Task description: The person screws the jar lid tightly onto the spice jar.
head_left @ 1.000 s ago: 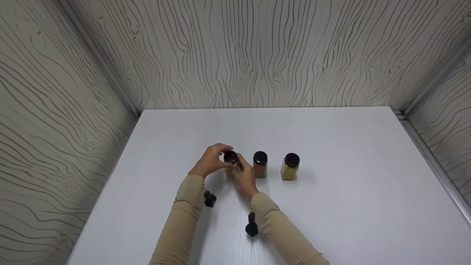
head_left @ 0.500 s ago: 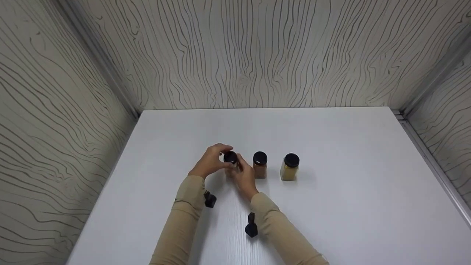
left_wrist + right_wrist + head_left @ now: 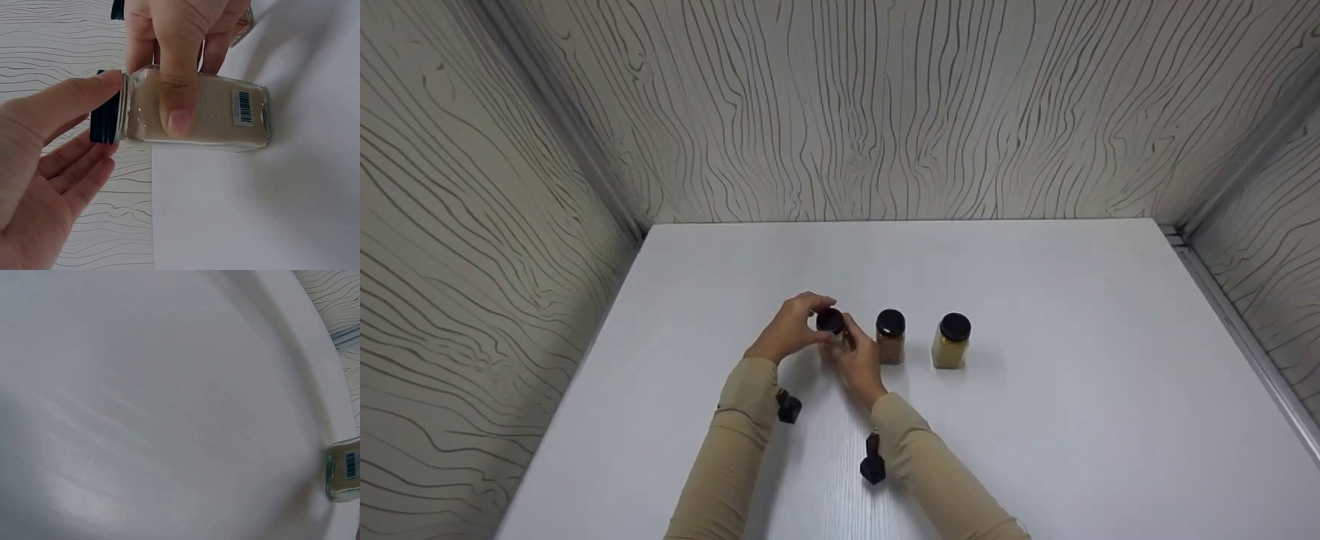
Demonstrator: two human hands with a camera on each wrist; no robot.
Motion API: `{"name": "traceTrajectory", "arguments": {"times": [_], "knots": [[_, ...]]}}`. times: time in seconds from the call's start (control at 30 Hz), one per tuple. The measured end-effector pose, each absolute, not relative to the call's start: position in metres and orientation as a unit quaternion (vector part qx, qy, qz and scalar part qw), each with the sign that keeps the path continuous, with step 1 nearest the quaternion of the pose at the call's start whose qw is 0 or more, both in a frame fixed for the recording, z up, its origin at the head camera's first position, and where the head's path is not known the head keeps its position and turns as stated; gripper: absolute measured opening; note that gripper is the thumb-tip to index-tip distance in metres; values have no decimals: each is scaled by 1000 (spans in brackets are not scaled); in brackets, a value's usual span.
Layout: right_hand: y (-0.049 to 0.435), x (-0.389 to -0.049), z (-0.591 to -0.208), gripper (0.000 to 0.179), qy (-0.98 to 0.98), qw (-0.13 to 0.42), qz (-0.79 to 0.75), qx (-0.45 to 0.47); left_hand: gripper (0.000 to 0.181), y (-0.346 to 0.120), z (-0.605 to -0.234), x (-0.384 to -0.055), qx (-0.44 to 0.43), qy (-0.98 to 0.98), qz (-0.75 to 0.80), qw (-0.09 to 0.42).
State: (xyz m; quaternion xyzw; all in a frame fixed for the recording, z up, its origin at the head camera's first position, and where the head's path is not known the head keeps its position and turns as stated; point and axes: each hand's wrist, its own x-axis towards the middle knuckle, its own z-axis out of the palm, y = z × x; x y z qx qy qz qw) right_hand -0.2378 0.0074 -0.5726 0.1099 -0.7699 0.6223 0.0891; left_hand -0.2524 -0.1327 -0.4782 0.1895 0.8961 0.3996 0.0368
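A clear glass spice jar of pale beige powder stands upright on the white table, with a barcode label near its base. My left hand pinches its black screw lid between thumb and fingers. Around the glass body, my right hand grips with its thumb across the near side. Only the jar's bottom enters the right wrist view, where the right hand is almost wholly out of frame. From these frames I cannot tell whether the lid is loose on the thread.
Just right of my right hand stands a black-lidded jar of reddish-brown powder. Farther right is another black-lidded jar, with yellow powder. Wood-patterned panels rise behind and beside the white table.
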Motion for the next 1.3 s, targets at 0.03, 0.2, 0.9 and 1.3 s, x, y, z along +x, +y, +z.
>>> {"name": "traceTrajectory", "arguments": {"times": [0.03,0.2,0.9,1.3], "knots": [[7,-238,-574,53,-768,93,624,115,50,-133,-478,-252,192,896,399,36],[9,-239,-580,54,-765,116,618,139,48,-134,-479,-252,201,895,397,41],[5,-236,-568,59,-775,57,623,89,49,-131,-481,-252,205,894,397,34],[7,-237,-571,58,-771,58,625,105,47,-132,-483,-253,211,888,408,34]]}}
